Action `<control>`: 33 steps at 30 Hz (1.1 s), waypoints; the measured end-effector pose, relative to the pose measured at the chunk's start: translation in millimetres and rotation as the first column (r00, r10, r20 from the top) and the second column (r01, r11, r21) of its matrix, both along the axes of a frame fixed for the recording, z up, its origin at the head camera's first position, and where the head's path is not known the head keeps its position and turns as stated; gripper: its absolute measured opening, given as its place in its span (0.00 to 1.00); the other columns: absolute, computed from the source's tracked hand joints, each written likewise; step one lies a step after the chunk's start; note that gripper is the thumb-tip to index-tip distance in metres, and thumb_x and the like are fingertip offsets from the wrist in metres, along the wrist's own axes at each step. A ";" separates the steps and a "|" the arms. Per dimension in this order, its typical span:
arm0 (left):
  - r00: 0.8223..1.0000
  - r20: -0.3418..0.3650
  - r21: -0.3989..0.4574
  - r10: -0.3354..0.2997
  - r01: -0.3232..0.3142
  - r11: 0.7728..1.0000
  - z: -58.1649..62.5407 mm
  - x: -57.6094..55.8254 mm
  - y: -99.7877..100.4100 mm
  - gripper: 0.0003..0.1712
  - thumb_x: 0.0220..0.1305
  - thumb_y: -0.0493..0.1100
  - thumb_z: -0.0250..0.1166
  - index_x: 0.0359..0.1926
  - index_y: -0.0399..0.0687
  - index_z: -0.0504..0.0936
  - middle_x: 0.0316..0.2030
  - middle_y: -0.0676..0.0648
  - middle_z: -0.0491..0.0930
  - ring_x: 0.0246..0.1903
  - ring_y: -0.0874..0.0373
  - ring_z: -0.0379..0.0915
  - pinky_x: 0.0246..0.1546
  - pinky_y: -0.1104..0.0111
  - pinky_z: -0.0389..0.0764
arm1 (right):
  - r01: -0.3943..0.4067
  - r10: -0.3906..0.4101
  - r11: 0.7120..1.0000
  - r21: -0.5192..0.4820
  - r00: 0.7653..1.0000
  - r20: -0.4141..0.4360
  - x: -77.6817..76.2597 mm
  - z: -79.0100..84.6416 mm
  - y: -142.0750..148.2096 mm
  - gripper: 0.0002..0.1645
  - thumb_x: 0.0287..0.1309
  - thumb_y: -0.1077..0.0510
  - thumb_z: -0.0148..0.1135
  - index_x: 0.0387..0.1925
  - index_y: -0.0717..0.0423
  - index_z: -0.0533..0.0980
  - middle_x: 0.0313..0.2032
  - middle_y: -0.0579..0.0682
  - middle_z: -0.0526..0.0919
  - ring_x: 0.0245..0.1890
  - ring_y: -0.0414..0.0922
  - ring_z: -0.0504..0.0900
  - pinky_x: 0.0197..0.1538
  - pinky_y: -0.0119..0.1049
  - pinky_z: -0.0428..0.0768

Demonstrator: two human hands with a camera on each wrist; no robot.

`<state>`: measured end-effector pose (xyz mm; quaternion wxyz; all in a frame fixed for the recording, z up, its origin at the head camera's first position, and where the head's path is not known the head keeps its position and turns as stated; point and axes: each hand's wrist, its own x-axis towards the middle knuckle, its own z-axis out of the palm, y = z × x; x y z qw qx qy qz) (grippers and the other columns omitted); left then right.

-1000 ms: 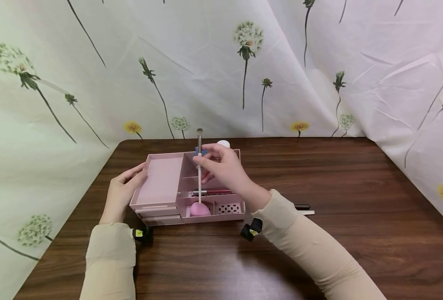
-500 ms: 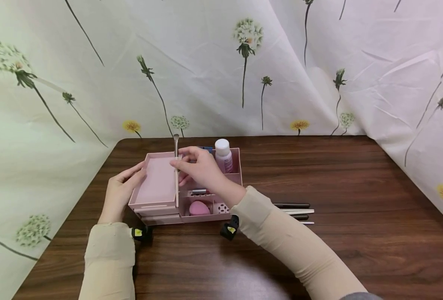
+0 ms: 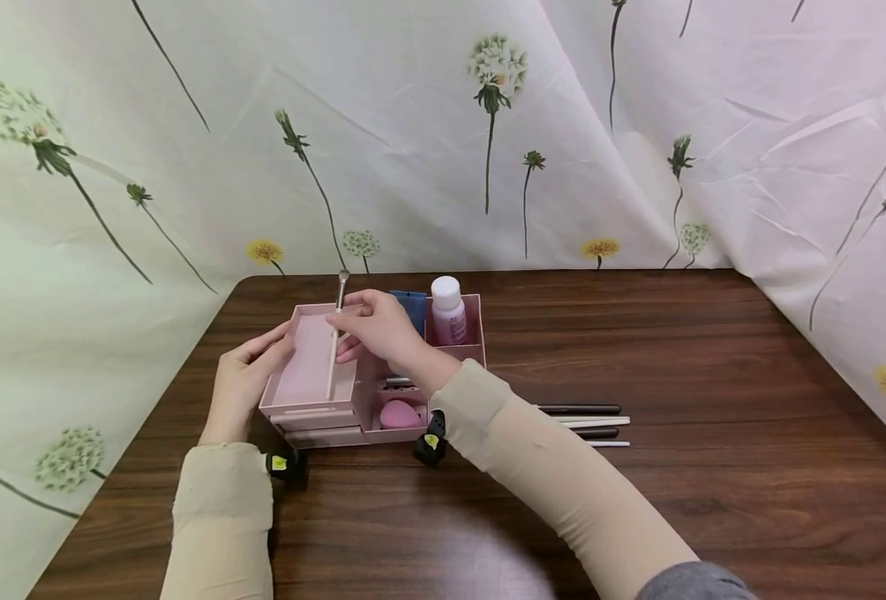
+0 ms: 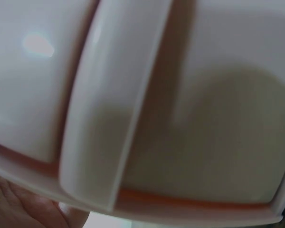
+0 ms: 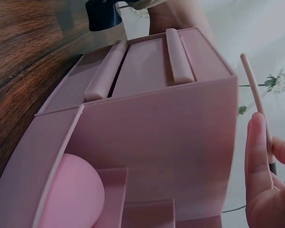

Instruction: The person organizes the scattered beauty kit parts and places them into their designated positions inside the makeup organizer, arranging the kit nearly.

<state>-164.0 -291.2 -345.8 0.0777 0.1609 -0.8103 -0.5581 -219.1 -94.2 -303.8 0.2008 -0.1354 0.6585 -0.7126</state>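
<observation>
The right grip (image 3: pixel 378 327) is pinching a slim brush (image 3: pixel 332 367) between thumb and fingers, tilting over a pink organizer (image 3: pixel 307 358); the right wrist view is revealing a gap that the head view is leaving unclear. The left grip (image 3: pixel 238 387) is resting against the organizer's side. Sponge (image 3: pixel 399 415), bottle (image 3: pixel 450 321) and blue tube (image 3: pixel 410 310) are occupying compartments. The right sleeve (image 3: pixel 555 471) is partly hiding other brushes (image 3: pixel 600 421) on the tabletop (image 3: pixel 675 350).

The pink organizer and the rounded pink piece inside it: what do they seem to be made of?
Pink organizer: probably rigid plastic, smooth and somewhat glossy, from the bright highlight in the left-wrist view. Rounded pink piece: perhaps matte foam, as no sharp highlights show; rubber remains possible.
</observation>
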 end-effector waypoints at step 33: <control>1.000 -0.010 -0.030 0.001 -0.001 1.000 -1.2 -1.2 -0.8 0.32 0.65 0.62 0.64 0.66 0.57 0.75 0.69 0.46 0.68 0.61 0.63 0.68 0.44 0.81 0.71 | 0.108 0.020 0.863 0.493 0.969 -0.246 3.6 0.2 -31.0 0.31 0.58 0.54 0.71 0.62 0.57 0.73 0.20 0.46 0.86 0.17 0.35 0.83 0.27 0.24 0.77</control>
